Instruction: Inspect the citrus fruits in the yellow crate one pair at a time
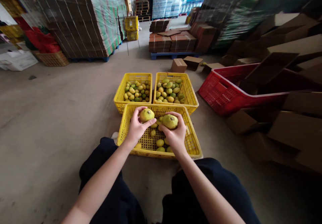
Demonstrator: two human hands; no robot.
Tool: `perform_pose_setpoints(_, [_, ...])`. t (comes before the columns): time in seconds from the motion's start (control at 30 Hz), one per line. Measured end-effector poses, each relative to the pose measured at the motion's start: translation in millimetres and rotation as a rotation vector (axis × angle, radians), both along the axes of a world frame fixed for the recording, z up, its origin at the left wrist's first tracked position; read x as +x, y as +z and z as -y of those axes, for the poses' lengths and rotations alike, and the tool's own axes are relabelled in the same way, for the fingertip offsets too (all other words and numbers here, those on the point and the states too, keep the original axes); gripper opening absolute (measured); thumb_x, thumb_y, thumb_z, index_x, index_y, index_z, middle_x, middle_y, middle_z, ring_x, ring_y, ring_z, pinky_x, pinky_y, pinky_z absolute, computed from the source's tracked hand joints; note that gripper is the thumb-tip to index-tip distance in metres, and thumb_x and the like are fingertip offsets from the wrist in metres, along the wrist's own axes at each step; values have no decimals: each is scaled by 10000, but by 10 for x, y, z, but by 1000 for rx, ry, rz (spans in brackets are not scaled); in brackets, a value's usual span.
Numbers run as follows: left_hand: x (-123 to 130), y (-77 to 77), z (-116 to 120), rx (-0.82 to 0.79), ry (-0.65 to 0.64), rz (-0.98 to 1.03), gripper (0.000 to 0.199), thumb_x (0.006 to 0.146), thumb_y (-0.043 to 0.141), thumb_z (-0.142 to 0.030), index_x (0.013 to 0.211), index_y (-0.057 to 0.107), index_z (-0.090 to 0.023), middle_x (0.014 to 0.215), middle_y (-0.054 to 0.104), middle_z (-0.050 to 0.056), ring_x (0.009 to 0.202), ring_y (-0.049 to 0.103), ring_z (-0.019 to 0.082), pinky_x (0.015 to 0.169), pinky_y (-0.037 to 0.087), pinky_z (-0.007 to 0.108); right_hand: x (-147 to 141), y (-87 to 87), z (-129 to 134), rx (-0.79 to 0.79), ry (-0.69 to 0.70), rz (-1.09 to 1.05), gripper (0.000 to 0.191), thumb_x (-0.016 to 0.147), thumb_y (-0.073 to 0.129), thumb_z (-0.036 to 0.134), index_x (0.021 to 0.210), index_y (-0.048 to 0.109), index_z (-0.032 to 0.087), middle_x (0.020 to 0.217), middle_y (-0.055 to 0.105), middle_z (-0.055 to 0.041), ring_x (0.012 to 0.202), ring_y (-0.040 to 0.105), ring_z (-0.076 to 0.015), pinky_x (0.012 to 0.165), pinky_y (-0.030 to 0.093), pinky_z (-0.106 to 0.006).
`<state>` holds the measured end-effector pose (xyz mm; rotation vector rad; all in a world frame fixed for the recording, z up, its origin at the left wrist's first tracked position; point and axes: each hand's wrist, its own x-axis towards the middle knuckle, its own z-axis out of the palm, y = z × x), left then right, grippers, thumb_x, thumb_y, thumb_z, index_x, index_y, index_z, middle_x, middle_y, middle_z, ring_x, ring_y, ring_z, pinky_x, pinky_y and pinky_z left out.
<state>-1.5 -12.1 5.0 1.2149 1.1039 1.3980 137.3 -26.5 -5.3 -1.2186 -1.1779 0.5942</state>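
Observation:
My left hand is closed around a rounded yellow-green fruit with a brown stem end facing me. In my right hand is a longer, lumpy yellow-green fruit, its brown stem end also turned my way. Both hands hover over the near yellow plastic crate, which stands crosswise between my legs. Several loose fruits lie on its perforated floor, some partly hidden under my right hand and wrist.
Beyond it, a left yellow crate and a right yellow crate hold many yellow and green fruits. To the right stands a red crate among cardboard boxes. Flattened cartons lie on a blue pallet ahead.

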Motion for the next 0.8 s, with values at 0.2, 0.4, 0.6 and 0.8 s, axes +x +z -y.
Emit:
perform_pose_setpoints(0.2, [16, 78, 10, -291, -7, 200, 413, 681, 749, -441, 936, 536, -195, 850, 619, 16, 700, 638, 140, 619, 527, 251, -5, -57, -39, -108, -14, -183, 365, 561, 697, 185, 901, 570, 225, 943, 639, -13, 828, 595, -194, 776, 504, -359])
perform_pose_setpoints(0.4, [-31, 158, -41, -625, -82, 486, 347, 837, 553, -481, 899, 576, -140, 642, 610, 24, 417, 551, 86, 368, 450, 165, 24, -29, -109, -509, 301, -766, 429, 489, 748, 182, 856, 535, 244, 799, 644, 18, 709, 636, -195, 626, 563, -358])
perform_pose_setpoints(0.6, [-80, 176, -110, -848, -117, 776, 315, 920, 425, -365, 915, 570, -85, 646, 620, 68, 428, 556, 75, 385, 475, 114, -4, 37, -78, -735, 598, -951, 202, 738, 557, 308, 863, 641, 173, 765, 708, -69, 608, 661, -186, 480, 560, -279])
perform_pose_setpoints(0.8, [-68, 126, -110, -883, -102, 825, 328, 929, 403, -354, 985, 573, -79, 664, 604, 71, 432, 536, 73, 376, 471, 118, 43, -24, -128, -859, 620, -952, 328, 847, 505, 426, 898, 656, 140, 684, 714, -78, 462, 643, -151, 420, 555, -229])
